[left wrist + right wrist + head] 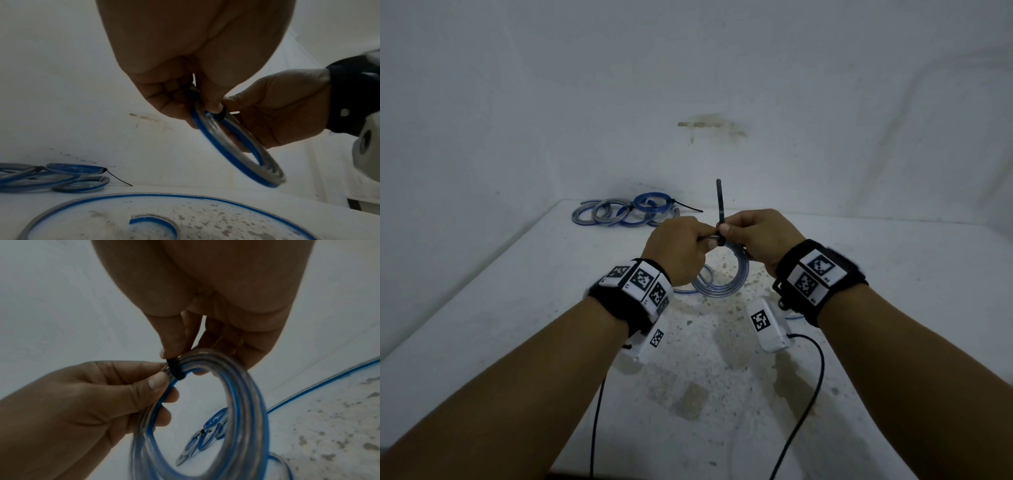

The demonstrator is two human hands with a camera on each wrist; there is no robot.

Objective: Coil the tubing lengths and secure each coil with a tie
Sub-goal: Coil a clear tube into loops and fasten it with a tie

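From the head camera, a coil of clear flexible tubing with a blue stripe (726,274) is held up over the middle of a speckled white counter (893,291), with both hands meeting at the coil's twelve o'clock. The left hand (678,250) pinches the bundled loops; the right hand (760,240) is closed on a black plastic cable tie (720,209), whose tail stands straight up. At eleven o'clock on the counter, by the wall, lies a cluster of finished, tied blue-striped coils (626,212). From the left wrist camera, the tie band crosses the coil beside the left thumb, and a loose, uncoiled length of blue-striped tubing (144,197) curves over the counter below. From the right wrist camera, the band wraps all the loops at the coil's eleven o'clock, pinched by the fingers of both hands. The risk, as I judge it: the springy loops could fan out if the left pinch loosens before the tie is cinched snug.
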